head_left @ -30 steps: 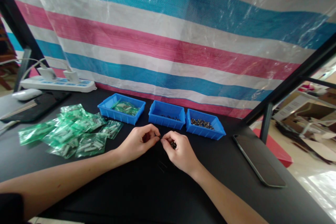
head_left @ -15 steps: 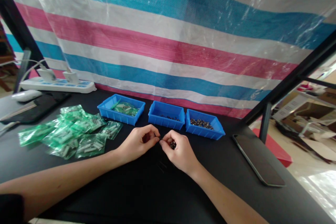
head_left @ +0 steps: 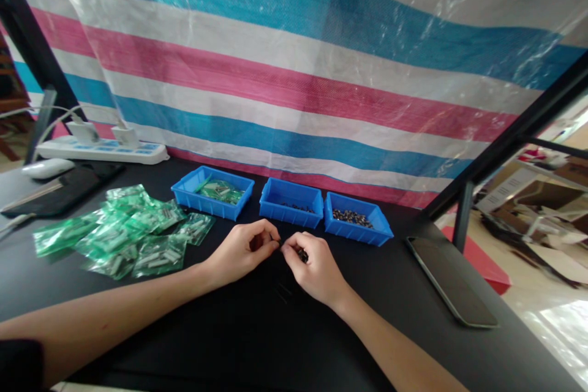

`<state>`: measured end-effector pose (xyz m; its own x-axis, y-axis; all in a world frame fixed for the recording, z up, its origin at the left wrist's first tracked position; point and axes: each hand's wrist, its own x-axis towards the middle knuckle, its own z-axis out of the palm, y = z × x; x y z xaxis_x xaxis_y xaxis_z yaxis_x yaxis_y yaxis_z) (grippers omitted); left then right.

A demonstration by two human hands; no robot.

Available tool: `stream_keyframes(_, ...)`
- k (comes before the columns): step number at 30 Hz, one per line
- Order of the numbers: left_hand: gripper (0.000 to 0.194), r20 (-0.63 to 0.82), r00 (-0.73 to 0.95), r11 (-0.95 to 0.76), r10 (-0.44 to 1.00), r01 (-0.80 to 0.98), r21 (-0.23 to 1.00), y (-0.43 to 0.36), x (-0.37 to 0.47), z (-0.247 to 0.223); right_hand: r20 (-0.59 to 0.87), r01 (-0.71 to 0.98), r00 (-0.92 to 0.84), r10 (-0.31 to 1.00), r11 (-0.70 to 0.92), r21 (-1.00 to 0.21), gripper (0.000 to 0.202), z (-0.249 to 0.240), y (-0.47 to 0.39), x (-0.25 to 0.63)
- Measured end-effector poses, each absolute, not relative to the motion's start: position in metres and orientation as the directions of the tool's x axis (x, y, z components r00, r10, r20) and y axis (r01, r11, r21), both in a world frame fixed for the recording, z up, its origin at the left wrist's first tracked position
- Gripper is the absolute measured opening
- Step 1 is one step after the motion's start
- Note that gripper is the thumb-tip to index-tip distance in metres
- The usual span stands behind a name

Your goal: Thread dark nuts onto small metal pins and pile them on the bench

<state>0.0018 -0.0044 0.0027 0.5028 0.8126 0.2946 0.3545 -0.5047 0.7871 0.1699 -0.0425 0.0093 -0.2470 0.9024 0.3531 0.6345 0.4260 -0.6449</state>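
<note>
My left hand [head_left: 250, 249] and my right hand [head_left: 313, 263] meet fingertip to fingertip over the black table, just in front of the blue trays. Thumb and forefinger of my left hand pinch together at a tiny dark piece, mostly hidden. My right hand is closed too, with several small shiny metal pieces [head_left: 302, 255] showing inside its curled fingers. The middle blue tray [head_left: 289, 213] holds small dark parts [head_left: 298, 207]. In the right blue tray [head_left: 358, 234] lie small metal parts [head_left: 352, 218]. Green bags of parts [head_left: 219, 190] lie in the left blue tray [head_left: 206, 201].
A heap of green plastic bags with metal pieces [head_left: 124, 226] lies left of my hands. A phone [head_left: 452, 282] rests at the table's right. A white power strip [head_left: 103, 150], a mouse [head_left: 48, 168] and a black tablet [head_left: 68, 187] are at the far left. Striped sheeting [head_left: 294, 86] hangs behind.
My hands stay almost in place. The gap between the fingertips looks slightly different, and less of the tiny dark piece shows. The view has shifted a little.
</note>
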Motion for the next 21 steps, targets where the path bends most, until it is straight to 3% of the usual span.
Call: stream_keyframes(21,0.009,0.260,0.512,-0.481,0.819,0.364,0.798,-0.0040,0.0017,0.0042,0.381,0.650,-0.200,0.903,0.413,-0.638,0.013,0.0064,-0.0418,0.1695)
